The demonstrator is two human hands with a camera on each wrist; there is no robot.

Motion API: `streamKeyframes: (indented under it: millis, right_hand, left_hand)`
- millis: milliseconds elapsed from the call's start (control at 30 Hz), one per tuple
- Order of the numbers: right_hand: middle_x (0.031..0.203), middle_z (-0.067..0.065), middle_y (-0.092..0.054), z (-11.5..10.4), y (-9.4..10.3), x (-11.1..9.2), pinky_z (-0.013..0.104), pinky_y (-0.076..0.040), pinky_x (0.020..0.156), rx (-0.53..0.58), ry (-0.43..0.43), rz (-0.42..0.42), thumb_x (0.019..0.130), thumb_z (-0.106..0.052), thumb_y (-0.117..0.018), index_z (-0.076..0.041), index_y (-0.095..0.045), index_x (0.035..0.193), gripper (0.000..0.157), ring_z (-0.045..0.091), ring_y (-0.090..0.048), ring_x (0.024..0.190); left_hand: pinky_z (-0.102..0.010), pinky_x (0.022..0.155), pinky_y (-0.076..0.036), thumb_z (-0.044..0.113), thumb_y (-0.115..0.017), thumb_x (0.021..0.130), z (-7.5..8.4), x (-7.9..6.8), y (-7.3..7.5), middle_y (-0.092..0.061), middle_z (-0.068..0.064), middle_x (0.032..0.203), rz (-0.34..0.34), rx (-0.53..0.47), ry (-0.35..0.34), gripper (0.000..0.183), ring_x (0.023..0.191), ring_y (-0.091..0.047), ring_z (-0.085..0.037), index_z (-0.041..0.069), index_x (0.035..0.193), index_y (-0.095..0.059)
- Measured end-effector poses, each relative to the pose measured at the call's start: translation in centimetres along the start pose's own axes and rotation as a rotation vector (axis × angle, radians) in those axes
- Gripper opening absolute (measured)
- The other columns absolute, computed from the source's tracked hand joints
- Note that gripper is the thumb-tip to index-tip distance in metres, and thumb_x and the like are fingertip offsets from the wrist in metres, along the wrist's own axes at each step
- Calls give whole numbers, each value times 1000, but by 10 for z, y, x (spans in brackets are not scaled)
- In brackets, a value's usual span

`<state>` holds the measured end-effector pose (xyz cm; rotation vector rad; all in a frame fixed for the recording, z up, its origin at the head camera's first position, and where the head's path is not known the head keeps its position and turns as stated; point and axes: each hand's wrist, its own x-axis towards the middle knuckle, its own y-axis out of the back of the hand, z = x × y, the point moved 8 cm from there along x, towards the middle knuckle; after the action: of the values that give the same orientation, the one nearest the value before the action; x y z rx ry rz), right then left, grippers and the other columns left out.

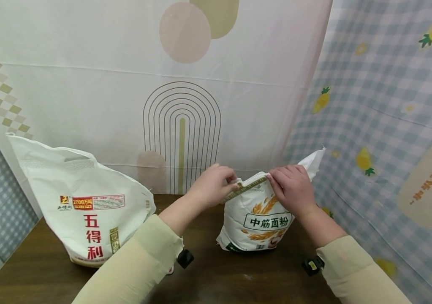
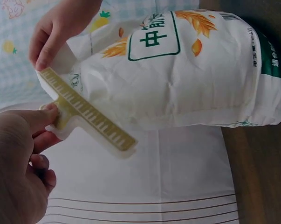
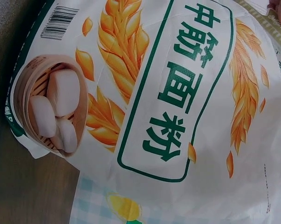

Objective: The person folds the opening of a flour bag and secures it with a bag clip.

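1 wht. flour bag (image 1: pixel 235 217), upright on worktop (image 1: pixel 238 278); L hand (image 1: pixel 213 184), fingers pinching ylw. clip (image 2: pixel 91 112) across bag top; R hand (image 1: pixel 293 190), fingers gripping top edge; 2nd wht. bag (image 1: pixel 67 228) at L.

I see green lettering (image 3: pixel 175 86) and orange wheat (image 3: pixel 124 42) on the white bag (image 1: pixel 240 219) at right, white ticks (image 2: pixel 103 125) on its yellowish clip (image 2: pixel 86 110), brown counter (image 1: pixel 208 240).

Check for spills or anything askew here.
Two minor things: the gold clip slants across the top of the smaller bag, and a faint pale smudge marks the table in front of it; possibly spilled flour, too faint to confirm.
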<state>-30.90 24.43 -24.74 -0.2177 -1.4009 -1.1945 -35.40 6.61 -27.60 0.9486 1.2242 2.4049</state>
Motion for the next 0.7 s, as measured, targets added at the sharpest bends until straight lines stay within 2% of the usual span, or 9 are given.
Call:
streamKeyframes:
  millis: [133, 267, 467, 700]
  right_hand:
    - [83, 8, -71, -1, -1, 0, 50, -44, 76, 0, 6, -1, 105, -34, -48, -7, -70, 88, 38, 29, -64, 75]
    - [82, 7, -71, 0, 0, 0, 50, -43, 76, 3, 5, 4, 105, -34, -48, -7, -70, 87, 38, 29, -64, 75]
    - [82, 7, -70, 4, -2, 0, 49, -44, 79, 1, -8, -39, 105, -37, -46, -8, -68, 88, 41, 29, -63, 77]
    - [85, 7, -70, 5, -2, 4, 47, -44, 80, 9, -15, -104, 105, -38, -43, -8, -68, 90, 41, 29, -63, 80]
  left_hand:
    - [-33, 85, -48, 36, -72, 91, -13, -1, -8, -63, 11, 94, -51, -116, 88, 18, 97, -56, -13, 21, 101, -71]
    - [-34, 79, -49, 38, -72, 91, -20, -4, -12, -62, 9, 100, -84, -212, 149, 26, 91, -59, -14, 20, 110, -70]
    - [-32, 64, -48, 41, -71, 92, -17, -7, -14, -58, 7, 99, -111, -251, 154, 28, 78, -54, -13, 22, 112, -68]
    - [-32, 64, -48, 42, -69, 93, -15, -10, -12, -57, 8, 104, -110, -220, 141, 33, 78, -54, -14, 22, 119, -65]
